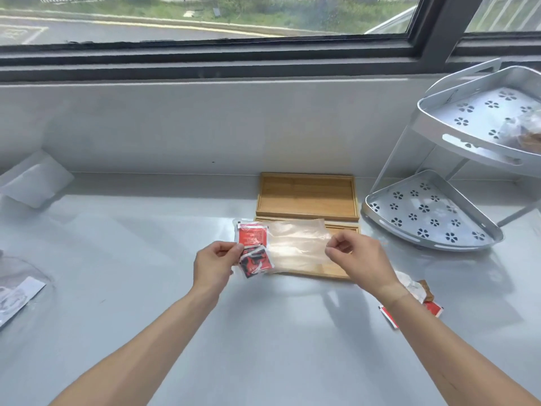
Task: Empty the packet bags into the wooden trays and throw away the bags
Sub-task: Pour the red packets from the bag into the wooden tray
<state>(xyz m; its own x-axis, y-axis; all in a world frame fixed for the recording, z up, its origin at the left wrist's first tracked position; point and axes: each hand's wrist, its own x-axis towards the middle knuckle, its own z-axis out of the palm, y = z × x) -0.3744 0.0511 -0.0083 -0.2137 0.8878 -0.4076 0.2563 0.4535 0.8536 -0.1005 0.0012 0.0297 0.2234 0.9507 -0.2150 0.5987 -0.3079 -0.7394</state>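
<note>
A clear plastic bag is stretched flat between both hands, just above the near wooden tray. Red packets sit bunched at the bag's left end. My left hand pinches that left end with the packets. My right hand pinches the bag's right edge. A second wooden tray, with nothing in it, lies behind the first, against the wall.
A two-tier metal corner rack stands at the right, with a bag of something brown on its upper shelf. More packets and a wrapper lie by my right wrist. Plastic bags lie at the left edge, and white packaging at the far left.
</note>
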